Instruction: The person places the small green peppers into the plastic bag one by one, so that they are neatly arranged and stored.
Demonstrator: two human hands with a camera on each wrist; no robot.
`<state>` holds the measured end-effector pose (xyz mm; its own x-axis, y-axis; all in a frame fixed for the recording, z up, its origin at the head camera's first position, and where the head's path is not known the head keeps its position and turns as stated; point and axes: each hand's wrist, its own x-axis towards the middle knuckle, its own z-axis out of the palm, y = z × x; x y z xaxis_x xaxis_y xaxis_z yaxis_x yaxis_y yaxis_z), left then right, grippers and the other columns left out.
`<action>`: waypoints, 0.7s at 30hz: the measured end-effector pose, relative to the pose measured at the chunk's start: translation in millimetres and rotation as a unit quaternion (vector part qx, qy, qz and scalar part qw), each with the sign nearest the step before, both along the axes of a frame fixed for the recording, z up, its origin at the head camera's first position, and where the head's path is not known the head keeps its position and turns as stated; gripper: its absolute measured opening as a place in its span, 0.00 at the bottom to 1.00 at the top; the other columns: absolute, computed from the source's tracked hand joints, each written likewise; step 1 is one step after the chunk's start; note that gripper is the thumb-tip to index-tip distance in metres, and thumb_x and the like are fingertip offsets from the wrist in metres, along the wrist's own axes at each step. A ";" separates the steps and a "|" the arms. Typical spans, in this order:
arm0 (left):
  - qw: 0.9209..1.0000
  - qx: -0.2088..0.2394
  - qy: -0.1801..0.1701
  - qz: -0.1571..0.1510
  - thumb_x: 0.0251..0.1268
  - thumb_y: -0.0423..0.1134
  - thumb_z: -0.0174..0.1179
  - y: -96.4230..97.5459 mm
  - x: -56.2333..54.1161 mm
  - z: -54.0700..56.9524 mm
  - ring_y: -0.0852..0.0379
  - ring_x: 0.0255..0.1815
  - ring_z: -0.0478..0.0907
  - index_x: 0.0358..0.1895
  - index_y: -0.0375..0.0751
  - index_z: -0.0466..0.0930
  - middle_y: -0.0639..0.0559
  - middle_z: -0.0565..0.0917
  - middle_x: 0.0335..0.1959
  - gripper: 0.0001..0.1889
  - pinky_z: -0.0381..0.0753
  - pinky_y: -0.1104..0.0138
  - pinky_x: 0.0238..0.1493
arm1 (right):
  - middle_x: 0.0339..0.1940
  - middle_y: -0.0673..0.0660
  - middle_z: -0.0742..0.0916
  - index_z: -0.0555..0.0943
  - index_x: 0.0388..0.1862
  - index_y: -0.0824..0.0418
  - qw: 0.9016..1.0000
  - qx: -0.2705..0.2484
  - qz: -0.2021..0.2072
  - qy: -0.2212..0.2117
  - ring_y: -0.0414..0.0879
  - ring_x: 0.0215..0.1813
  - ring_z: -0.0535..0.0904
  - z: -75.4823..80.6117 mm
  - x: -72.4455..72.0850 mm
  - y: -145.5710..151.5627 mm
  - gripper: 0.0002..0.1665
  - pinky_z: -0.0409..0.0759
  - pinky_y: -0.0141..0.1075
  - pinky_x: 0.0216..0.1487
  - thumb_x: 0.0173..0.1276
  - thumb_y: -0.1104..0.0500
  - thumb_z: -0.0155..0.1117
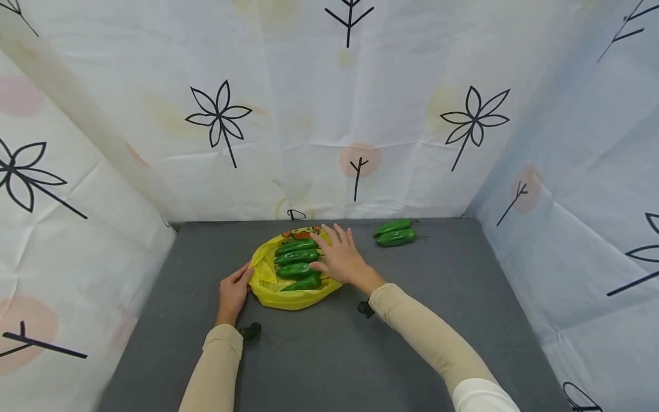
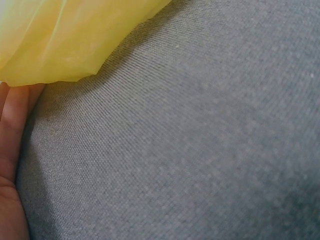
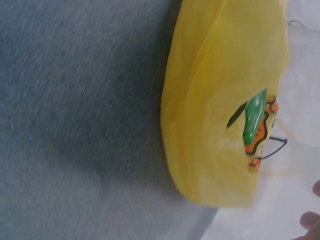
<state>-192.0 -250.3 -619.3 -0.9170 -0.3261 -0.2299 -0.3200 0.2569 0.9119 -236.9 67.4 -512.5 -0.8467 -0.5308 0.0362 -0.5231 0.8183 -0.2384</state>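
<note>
A yellow plastic bag [image 1: 288, 300] lies on the table with its mouth spread open, an orange print showing at its far rim. Several green peppers [image 1: 297, 270] lie in a row inside it. My left hand [image 1: 234, 290] pinches the bag's left edge between thumb and fingers; the left wrist view has those fingers [image 2: 14, 120] partly under the yellow plastic. Over the bag's right side, my right hand [image 1: 344, 260] is spread, its fingers overlapping the stem ends of the peppers. In the right wrist view only its fingertips [image 3: 310, 220] show, beside the bag.
Two more green peppers [image 1: 395, 237] lie together at the back right of the dark grey table [image 1: 319, 355]. White patterned cloth [image 1: 288, 114] hangs behind the table and along both sides.
</note>
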 end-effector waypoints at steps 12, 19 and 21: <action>1.000 0.015 0.002 0.002 0.69 0.65 0.59 0.0 2.7 1.1 0.68 0.39 0.79 0.71 0.58 0.76 0.48 0.79 0.69 0.31 0.80 0.79 0.39 | 0.86 0.60 0.51 0.48 0.86 0.42 1.000 0.008 -0.029 0.003 0.67 0.85 0.42 -0.6 -7.4 18.3 0.46 0.42 0.70 0.79 0.77 0.28 0.44; 1.000 0.021 0.000 0.006 0.70 0.64 0.59 1.4 3.1 1.4 0.69 0.40 0.79 0.70 0.58 0.77 0.48 0.79 0.70 0.30 0.80 0.79 0.39 | 0.86 0.62 0.50 0.48 0.86 0.42 0.999 0.004 -0.041 0.001 0.67 0.85 0.42 -8.8 -14.3 33.4 0.45 0.41 0.71 0.79 0.78 0.30 0.45; 1.000 0.020 0.000 0.007 0.70 0.64 0.59 1.3 2.1 0.6 0.69 0.41 0.79 0.70 0.59 0.77 0.49 0.79 0.70 0.29 0.80 0.79 0.39 | 0.86 0.61 0.50 0.48 0.86 0.42 0.999 0.002 -0.042 0.002 0.67 0.85 0.42 -11.0 -16.7 38.2 0.45 0.41 0.71 0.79 0.78 0.30 0.45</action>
<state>-189.9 -249.0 -618.7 -0.9125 -0.3286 -0.2437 -0.3236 0.2155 0.9213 -253.6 105.5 -523.4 -0.8878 -0.4586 0.0377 -0.4542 0.8601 -0.2323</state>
